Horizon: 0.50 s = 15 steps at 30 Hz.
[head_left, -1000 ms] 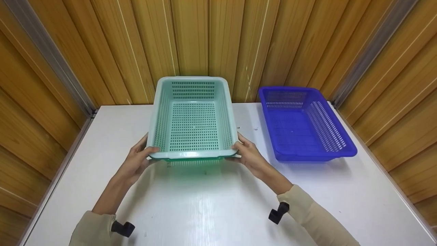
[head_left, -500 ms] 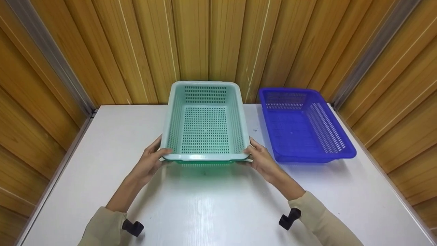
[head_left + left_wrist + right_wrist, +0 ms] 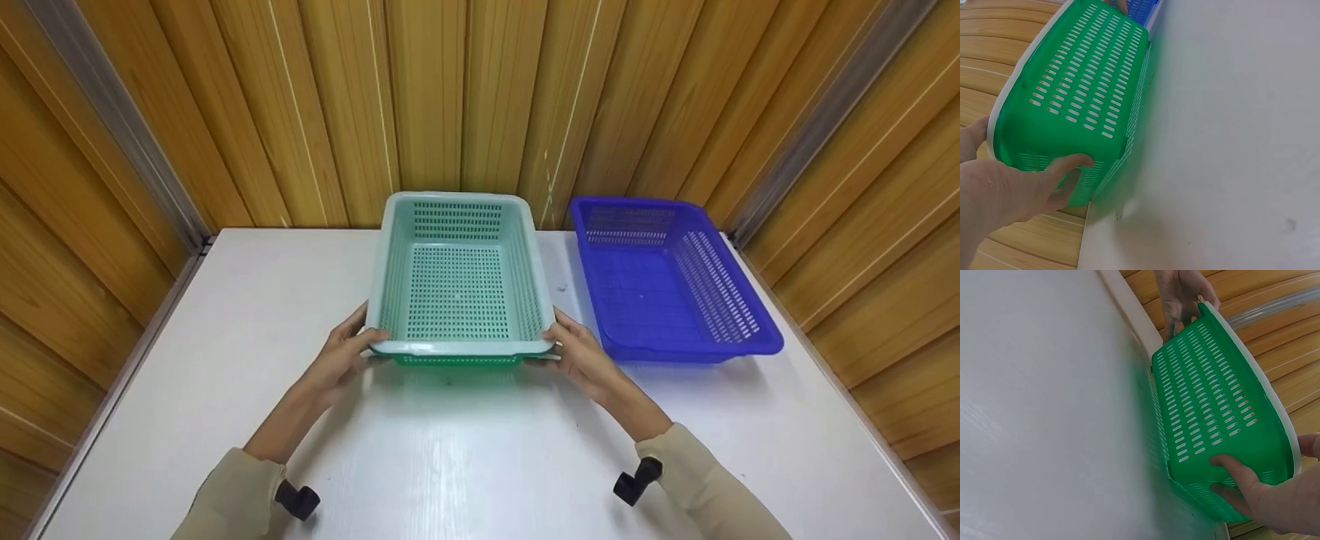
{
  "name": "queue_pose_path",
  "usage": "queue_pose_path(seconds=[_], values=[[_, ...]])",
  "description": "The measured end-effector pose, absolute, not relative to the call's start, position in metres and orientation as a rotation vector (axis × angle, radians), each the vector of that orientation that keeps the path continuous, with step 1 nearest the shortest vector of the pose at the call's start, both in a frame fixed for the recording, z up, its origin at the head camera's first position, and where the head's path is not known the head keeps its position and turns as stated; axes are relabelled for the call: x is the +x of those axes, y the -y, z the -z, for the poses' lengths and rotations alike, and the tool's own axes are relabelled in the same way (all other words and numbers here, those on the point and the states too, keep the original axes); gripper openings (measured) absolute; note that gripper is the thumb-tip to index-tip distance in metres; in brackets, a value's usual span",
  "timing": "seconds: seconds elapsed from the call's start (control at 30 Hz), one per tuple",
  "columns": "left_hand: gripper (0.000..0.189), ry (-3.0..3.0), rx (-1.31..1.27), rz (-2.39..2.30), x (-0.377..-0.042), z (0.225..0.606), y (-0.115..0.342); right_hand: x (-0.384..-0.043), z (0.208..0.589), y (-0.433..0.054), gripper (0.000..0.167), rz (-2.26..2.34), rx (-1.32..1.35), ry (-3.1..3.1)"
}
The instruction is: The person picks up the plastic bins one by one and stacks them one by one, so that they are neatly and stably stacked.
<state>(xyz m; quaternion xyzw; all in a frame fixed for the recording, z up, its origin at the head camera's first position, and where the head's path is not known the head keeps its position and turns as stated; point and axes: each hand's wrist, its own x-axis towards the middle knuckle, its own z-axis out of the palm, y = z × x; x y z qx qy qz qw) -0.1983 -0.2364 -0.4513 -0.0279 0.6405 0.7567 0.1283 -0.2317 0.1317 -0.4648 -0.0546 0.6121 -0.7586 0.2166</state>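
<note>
A pale mint plastic basket (image 3: 461, 348) sits nested inside a green slotted basket (image 3: 1061, 138), and nothing lies in the mint one. At the near left corner my left hand (image 3: 337, 365) grips the pair, thumb over the mint rim and fingers (image 3: 1072, 161) against the green wall beneath. My right hand (image 3: 586, 362) grips the near right corner in the same way, its fingers (image 3: 1235, 469) spread on the green side. In the head view the stack is at the middle of the white table, its far end close to the wooden wall.
A blue-purple basket (image 3: 622, 335) with slotted sides stands on the white table (image 3: 442, 465) just right of the stack. Wood-patterned panels (image 3: 427, 97) wall in the back and both sides. Both forearms wear beige sleeves (image 3: 694, 472) with black wrist mounts (image 3: 636, 481).
Both hands have carried the nested baskets to the right, closer to the blue-purple basket, and slightly down in the view. Both grips stay the same, and the blue-purple basket has not moved.
</note>
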Motion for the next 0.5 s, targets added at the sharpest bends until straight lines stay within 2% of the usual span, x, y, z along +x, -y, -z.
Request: queue_pose_path(seconds=[0.5], values=[[0.082,-2.083,-0.067,-1.983,-0.194,0.439,0.239,-0.226,0.459,-0.142,0.065,2.080,-0.185,-1.666]])
